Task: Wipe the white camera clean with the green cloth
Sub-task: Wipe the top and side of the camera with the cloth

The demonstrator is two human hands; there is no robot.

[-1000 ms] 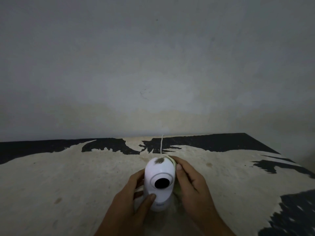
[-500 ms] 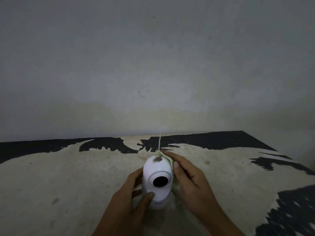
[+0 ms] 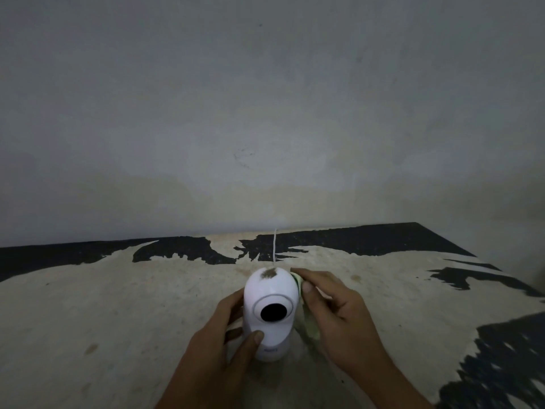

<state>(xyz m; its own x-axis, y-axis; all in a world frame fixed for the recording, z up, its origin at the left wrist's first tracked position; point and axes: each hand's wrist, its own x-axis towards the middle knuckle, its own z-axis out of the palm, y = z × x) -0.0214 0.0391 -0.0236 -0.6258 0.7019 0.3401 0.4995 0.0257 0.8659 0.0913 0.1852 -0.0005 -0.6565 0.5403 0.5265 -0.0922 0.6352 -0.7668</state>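
Observation:
The white camera (image 3: 269,293) stands upright on the worn table, its round black lens facing me and a brown dirt smudge on its top. My left hand (image 3: 219,346) grips its lower body from the left, thumb across the front. My right hand (image 3: 336,312) presses the pale green cloth (image 3: 308,326) against the camera's right side; most of the cloth is hidden under the fingers. A thin white cable (image 3: 275,245) runs from behind the camera toward the wall.
The table (image 3: 118,320) has a peeling beige surface with black patches along the back and at the right. A bare grey wall rises just behind it. The table's right corner lies at the far right.
My right hand with the cloth has slid slightly down and outward along the camera's right side. The left hand keeps its hold and the smudge on top looks unchanged.

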